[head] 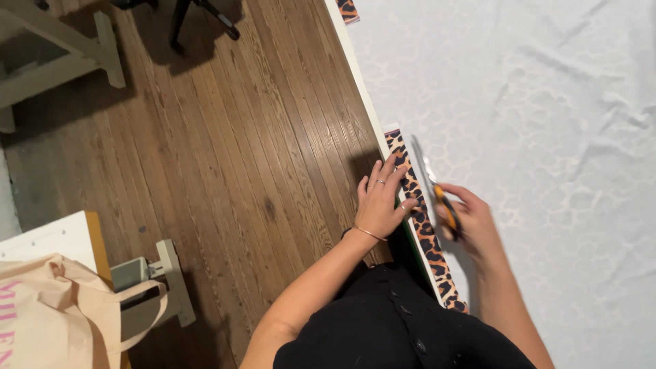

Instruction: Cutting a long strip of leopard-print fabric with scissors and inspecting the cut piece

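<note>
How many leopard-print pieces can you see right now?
2: a long leopard-print strip along the table edge under the left hand, and a small leopard-print scrap at the top edge. More may be hidden.

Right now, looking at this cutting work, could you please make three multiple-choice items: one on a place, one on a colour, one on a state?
1. Where does the left hand rest?
A. On the tote bag
B. On the leopard-print strip at the table edge
C. On the floor

2. What colour are the scissors' handles?
A. Orange
B. Green
C. White

3. What is the state of the right hand?
A. Open and empty
B. Closed on the scissors
C. Flat on the fabric

Answers:
1. B: the fingers press the leopard-print strip beside the white table edge, above the wooden floor.
2. A: orange shows in the scissors just under the pale blades.
3. B: the hand grips the handles, with the blades pointing along the strip over the white fabric.
</note>
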